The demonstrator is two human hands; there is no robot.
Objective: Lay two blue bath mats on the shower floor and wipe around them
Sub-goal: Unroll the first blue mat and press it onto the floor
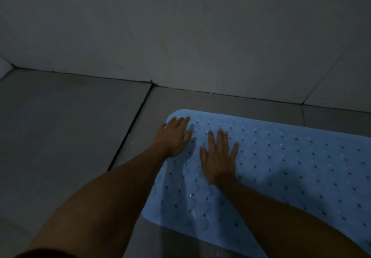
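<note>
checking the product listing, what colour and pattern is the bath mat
Light blue bath mat, dotted with small holes; head view.

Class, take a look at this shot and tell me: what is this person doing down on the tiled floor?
A person is pressing a blue bath mat flat onto the grey tiled floor near the wall. The left hand lies open on the mat's far left corner, and the right hand lies open beside it, fingers spread. Only one mat is in view, and no cloth.

Bare floor tile (pixel 66 121) left of mat (pixel 281 167); wall (pixel 200 36) blocks just beyond mat's far edge.
</note>
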